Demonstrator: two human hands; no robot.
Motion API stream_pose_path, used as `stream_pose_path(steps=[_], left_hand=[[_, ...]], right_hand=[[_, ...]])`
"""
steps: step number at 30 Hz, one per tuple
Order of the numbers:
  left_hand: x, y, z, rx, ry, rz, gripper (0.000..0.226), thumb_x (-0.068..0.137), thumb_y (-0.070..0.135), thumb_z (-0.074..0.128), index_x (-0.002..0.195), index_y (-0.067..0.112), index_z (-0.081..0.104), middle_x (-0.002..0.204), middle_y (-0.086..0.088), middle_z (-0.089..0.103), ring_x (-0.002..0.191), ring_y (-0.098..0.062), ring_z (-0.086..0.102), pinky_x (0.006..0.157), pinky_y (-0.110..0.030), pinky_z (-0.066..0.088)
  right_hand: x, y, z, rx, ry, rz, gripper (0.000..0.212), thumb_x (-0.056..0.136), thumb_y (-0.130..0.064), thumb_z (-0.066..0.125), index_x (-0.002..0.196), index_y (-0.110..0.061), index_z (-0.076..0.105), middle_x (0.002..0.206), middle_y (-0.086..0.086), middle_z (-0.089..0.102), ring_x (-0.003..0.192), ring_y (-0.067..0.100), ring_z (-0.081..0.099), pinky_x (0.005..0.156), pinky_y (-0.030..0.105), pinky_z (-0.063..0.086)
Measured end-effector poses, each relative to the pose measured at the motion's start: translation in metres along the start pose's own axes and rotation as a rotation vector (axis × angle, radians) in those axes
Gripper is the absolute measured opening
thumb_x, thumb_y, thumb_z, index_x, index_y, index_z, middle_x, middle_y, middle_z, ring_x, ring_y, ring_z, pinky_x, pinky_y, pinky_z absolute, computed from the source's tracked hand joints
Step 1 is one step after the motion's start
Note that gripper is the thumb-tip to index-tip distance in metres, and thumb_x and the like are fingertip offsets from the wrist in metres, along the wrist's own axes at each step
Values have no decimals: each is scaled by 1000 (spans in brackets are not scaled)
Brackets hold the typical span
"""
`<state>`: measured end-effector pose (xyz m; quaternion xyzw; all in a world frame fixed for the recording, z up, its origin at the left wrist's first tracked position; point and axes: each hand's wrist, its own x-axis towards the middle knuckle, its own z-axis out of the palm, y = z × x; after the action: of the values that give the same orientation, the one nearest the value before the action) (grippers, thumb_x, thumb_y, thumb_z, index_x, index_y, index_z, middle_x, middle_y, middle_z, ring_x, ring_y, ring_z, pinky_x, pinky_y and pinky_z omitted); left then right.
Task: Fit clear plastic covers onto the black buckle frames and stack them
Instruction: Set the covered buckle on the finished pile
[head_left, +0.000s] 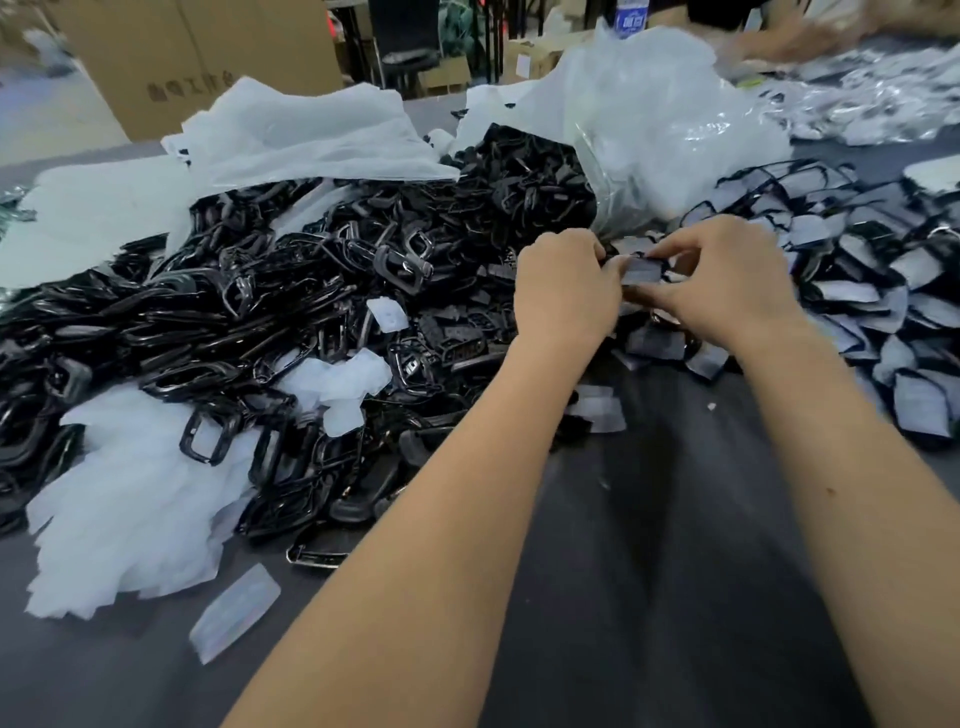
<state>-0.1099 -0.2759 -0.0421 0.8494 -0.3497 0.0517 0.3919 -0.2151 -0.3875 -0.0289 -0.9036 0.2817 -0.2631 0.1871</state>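
Both hands meet above the middle of the table. My left hand (563, 293) and my right hand (727, 283) pinch one black buckle frame with a clear plastic cover (641, 270) between their fingertips. A big heap of bare black buckle frames (291, 291) spreads to the left. Covered buckles (878, 291) lie piled to the right. Loose clear covers (234, 613) lie near the front left. How far the cover sits on the held frame is hidden by my fingers.
White plastic bags (311, 140) lie behind the black heap, and a clear bag (660, 119) stands at the back centre. Crumpled white sheeting (130, 514) lies front left. Cardboard boxes (171, 57) stand beyond the grey table (649, 571). Another person's hand (789, 36) shows top right.
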Motion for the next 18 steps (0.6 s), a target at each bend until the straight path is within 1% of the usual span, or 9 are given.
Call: stream_pose_path(steps=[3, 6, 7, 9, 11, 13, 15, 17, 18], left_hand=[[-3, 6, 7, -1, -32, 7, 29, 100, 41, 63, 107, 16, 75, 108, -9, 70, 103, -26, 63, 91, -38, 51], [-13, 2, -2, -12, -43, 9, 24, 99, 37, 64, 100, 15, 75, 102, -8, 69, 99, -25, 63, 87, -36, 52], [-17, -2, -7, -4, -41, 21, 23, 99, 35, 65, 97, 14, 75, 98, -6, 70, 96, -24, 64, 87, -36, 52], [-23, -14, -22, 34, -30, 38, 20, 97, 30, 69, 92, 12, 76, 91, -2, 71, 93, -21, 64, 85, -35, 52], [-29, -28, -41, 89, -41, 11, 15, 93, 28, 71, 91, 14, 76, 91, -1, 71, 91, -21, 64, 80, -32, 50], [-35, -42, -61, 142, -65, -31, 14, 90, 29, 73, 90, 15, 76, 88, 2, 68, 88, -20, 64, 74, -29, 46], [-42, -55, -83, 187, -76, -55, 9, 87, 26, 74, 89, 17, 76, 84, 6, 65, 86, -18, 64, 71, -27, 45], [-48, -66, -104, 229, -123, -86, 6, 83, 19, 71, 87, 22, 75, 85, 5, 68, 87, -20, 66, 74, -30, 52], [-51, -72, -114, 260, -182, -105, 13, 82, 15, 68, 87, 25, 74, 88, 4, 70, 89, -22, 67, 78, -33, 55]], right_hand=[[4, 11, -3, -65, -14, 101, 50, 74, -46, 91, 111, -13, 80, 106, 11, 76, 105, 31, 68, 93, 39, 52], [6, 12, -2, -130, -54, 159, 50, 75, -45, 90, 104, -5, 80, 101, 16, 76, 101, 35, 69, 95, 44, 54], [6, 9, -1, -149, -48, 169, 50, 76, -45, 90, 106, -6, 79, 103, 16, 76, 104, 35, 68, 97, 44, 54], [4, -1, 6, -127, 4, 152, 46, 78, -39, 88, 113, -11, 78, 111, 13, 76, 112, 33, 67, 102, 41, 51], [1, -19, 14, -42, 17, 50, 35, 81, -32, 87, 110, -14, 79, 106, 9, 77, 106, 27, 69, 99, 37, 52], [-2, -42, 22, 25, -127, -104, 21, 81, -30, 86, 99, -20, 81, 91, 2, 77, 87, 18, 70, 84, 29, 53], [-8, -67, 29, 38, -375, -241, 14, 79, -31, 89, 90, -28, 80, 80, -8, 74, 74, 5, 66, 69, 20, 47], [-13, -87, 38, 20, -536, -304, 18, 76, -31, 91, 88, -31, 79, 77, -10, 72, 69, 1, 63, 63, 18, 46], [-16, -95, 44, 12, -561, -325, 20, 74, -30, 92, 90, -30, 79, 78, -10, 72, 70, 3, 64, 64, 20, 47]])
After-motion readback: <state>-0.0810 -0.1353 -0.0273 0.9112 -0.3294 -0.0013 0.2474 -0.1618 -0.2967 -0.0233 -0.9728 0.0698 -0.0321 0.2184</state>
